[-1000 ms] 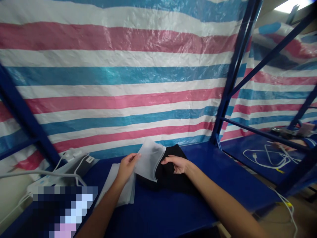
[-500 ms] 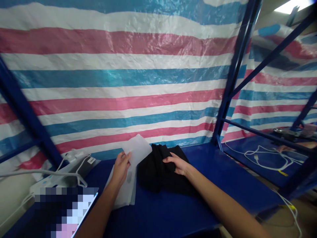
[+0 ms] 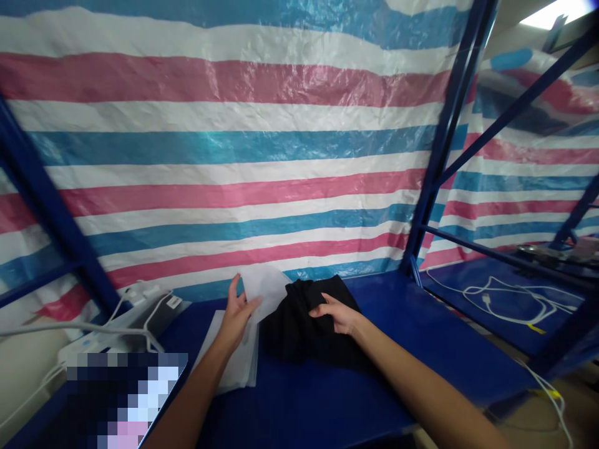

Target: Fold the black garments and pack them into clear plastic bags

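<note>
A whitish, translucent sheet (image 3: 266, 289) is raised beside a black cloth (image 3: 299, 324), its right part meeting the cloth's upper left edge. My left hand (image 3: 239, 312) holds the sheet's left side, thumb across it and index finger pointing up. My right hand (image 3: 337, 313) grips the black cloth on its right part, thumb and fingers closed on the fabric. Below my left hand, more translucent sheets or bags (image 3: 238, 368) lie on the blue tabletop (image 3: 299, 405), partly covered by my left forearm.
At the left are a power strip with white cables (image 3: 135, 324) and a pixelated screen (image 3: 145, 399). Blue metal posts (image 3: 433, 168) stand on both sides before a striped plastic sheet (image 3: 253, 149). White cables (image 3: 510, 299) lie on another blue surface at the right.
The raised sheet has moved slightly down and right, and my left hand has shifted right with its index finger lifted. The black cloth's folds have changed. A hand at the far right has gone from view.
</note>
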